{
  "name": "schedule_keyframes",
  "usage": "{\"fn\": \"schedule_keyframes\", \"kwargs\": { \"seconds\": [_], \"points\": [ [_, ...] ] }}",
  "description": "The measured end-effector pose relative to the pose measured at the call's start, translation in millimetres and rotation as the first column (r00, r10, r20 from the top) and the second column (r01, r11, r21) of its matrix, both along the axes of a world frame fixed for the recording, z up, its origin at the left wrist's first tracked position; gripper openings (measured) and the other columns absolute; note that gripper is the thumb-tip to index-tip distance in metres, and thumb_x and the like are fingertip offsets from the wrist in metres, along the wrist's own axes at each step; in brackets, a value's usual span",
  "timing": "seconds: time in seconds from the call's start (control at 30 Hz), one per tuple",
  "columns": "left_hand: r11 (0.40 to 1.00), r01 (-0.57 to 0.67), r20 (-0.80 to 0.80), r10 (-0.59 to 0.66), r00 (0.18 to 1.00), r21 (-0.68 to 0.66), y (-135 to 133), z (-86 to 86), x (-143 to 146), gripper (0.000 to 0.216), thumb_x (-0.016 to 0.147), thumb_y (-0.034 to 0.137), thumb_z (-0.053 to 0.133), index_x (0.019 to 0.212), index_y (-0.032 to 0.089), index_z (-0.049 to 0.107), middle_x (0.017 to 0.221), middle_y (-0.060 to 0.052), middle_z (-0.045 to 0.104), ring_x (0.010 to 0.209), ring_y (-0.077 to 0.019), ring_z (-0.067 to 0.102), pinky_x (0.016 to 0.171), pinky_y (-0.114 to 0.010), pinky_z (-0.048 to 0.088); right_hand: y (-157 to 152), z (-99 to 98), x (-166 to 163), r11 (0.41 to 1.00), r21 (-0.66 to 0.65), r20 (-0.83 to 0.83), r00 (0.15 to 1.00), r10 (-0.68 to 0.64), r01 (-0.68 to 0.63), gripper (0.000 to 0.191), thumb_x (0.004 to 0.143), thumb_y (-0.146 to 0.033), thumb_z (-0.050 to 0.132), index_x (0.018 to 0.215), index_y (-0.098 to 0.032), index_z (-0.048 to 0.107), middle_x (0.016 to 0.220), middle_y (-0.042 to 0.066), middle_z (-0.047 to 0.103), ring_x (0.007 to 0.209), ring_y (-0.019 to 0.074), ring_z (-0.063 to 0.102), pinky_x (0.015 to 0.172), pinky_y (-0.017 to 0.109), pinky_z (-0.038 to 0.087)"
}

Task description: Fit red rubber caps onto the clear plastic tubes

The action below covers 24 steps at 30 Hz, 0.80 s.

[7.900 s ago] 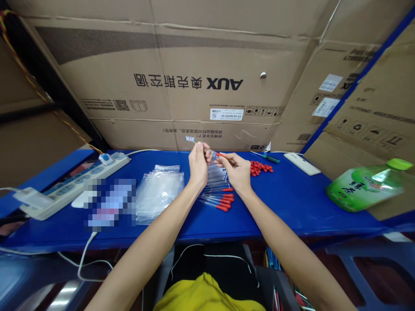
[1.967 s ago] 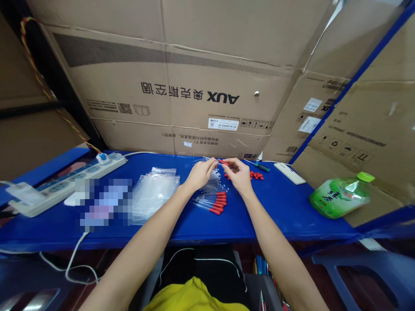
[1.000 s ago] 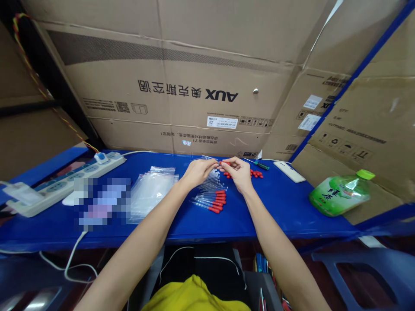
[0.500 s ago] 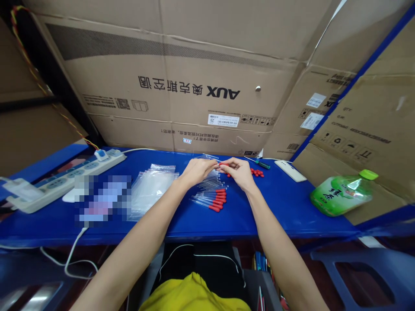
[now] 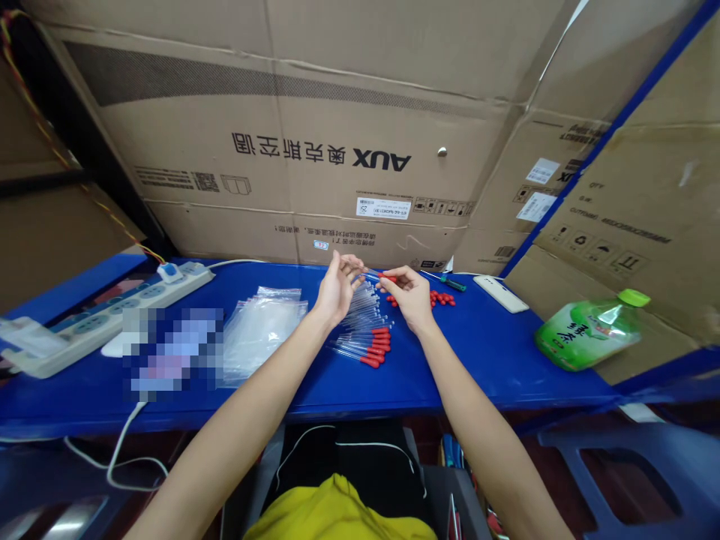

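Note:
My right hand (image 5: pixel 408 294) pinches a glass dropper (image 5: pixel 373 274) by its red rubber bulb, the thin clear tube pointing left. My left hand (image 5: pixel 338 289) is turned palm inward with its fingers apart, close to the tube's far end; whether a fingertip touches the glass I cannot tell. Below both hands lies a row of loose clear glass tubes (image 5: pixel 363 309). Nearer me, several droppers with red bulbs (image 5: pixel 371 351) are lined up side by side. Loose red rubber bulbs (image 5: pixel 443 298) lie scattered behind and right of my right hand.
Clear zip bags (image 5: pixel 262 337) are stacked left of the tubes on the blue table (image 5: pixel 405 386). Farther left are a power strip (image 5: pixel 121 307) and a blurred-out device. Right are a green-handled screwdriver (image 5: pixel 453 284), a white phone-like slab (image 5: pixel 500 293) and a green drink bottle (image 5: pixel 588 334). Cardboard (image 5: pixel 315 90) walls the back.
My left hand has opened and rolled palm inward, coming away from the red bulb. The dropper now shows in my right hand, which has stayed nearly in place. The view has shifted slightly.

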<state>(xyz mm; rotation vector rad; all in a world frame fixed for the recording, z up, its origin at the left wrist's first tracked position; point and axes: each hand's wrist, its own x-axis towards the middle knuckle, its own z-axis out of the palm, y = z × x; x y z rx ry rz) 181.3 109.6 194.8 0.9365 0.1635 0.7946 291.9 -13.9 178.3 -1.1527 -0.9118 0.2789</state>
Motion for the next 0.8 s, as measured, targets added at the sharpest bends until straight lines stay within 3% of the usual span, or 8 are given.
{"fn": "schedule_keyframes", "kwargs": {
  "seconds": [0.07,0.13,0.23,0.33,0.5,0.8],
  "points": [
    [0.996,0.037,0.105,-0.027,0.994,-0.086,-4.6,3.3,-1.1,0.048,0.106,0.054,0.038,0.074,0.02,0.046,0.08,-0.004,0.058,0.08,-0.0147,0.062,0.08,-0.031,0.053,4.3,-3.5,-7.1,0.999,-0.024,0.014,0.999,0.039,-0.039,0.037,0.069,-0.048,0.089,0.087,-0.021,0.071,0.077,0.001,0.074,0.071,0.0187,0.073,0.071,0.032,0.062],
    [0.996,0.008,0.177,0.008,0.984,-0.088,-5.6,5.8,-3.9,0.05,0.107,0.052,0.036,0.068,0.02,0.034,0.068,0.0,0.046,0.069,-0.0134,0.054,0.076,-0.031,0.053,8.1,-7.2,-12.9,0.995,-0.057,0.01,0.996,0.086,-0.085,0.04,0.068,-0.049,0.089,0.091,-0.021,0.07,0.075,0.0,0.074,0.069,0.018,0.073,0.07,0.031,0.062],
    [0.994,-0.056,0.248,0.077,0.966,-0.092,-1.7,7.9,-9.1,0.052,0.107,0.048,0.034,0.064,0.021,0.022,0.06,0.003,0.025,0.054,-0.0113,0.034,0.061,-0.026,0.046,12.1,-11.0,-19.2,0.983,-0.096,-0.025,0.988,0.153,-0.155,0.045,0.07,-0.055,0.086,0.095,-0.021,0.07,0.075,0.0,0.074,0.067,0.0182,0.074,0.067,0.031,0.061],
    [0.986,-0.057,0.292,0.1,0.951,-0.154,3.1,9.2,-14.1,0.052,0.107,0.042,0.029,0.062,0.02,0.017,0.06,0.004,0.015,0.05,-0.0113,0.021,0.049,-0.024,0.033,14.3,-11.8,-25.5,0.977,-0.107,-0.053,0.982,0.18,-0.185,0.043,0.073,-0.057,0.084,0.092,-0.021,0.07,0.075,0.002,0.075,0.069,0.0197,0.075,0.068,0.033,0.061],
    [0.973,-0.065,0.314,0.134,0.94,-0.222,5.9,11.5,-21.0,0.051,0.107,0.036,0.023,0.059,0.02,0.013,0.057,0.004,0.01,0.047,-0.0113,0.012,0.043,-0.025,0.023,17.2,-12.1,-40.2,0.988,-0.05,-0.054,0.988,0.144,-0.147,0.038,0.069,-0.051,0.088,0.086,-0.021,0.071,0.079,0.003,0.077,0.073,0.0216,0.076,0.075,0.037,0.064],
    [0.953,-0.108,0.237,0.178,0.955,-0.282,3.6,14.8,-22.5,0.05,0.106,0.036,0.023,0.06,0.02,0.011,0.054,0.004,0.007,0.046,-0.0114,0.007,0.041,-0.027,0.019,19.0,-14.4,-48.9,0.995,-0.047,-0.03,0.995,0.091,-0.092,0.033,0.071,-0.048,0.087,0.084,-0.022,0.071,0.078,0.003,0.077,0.071,0.0227,0.076,0.077,0.04,0.064]
  ]
}}
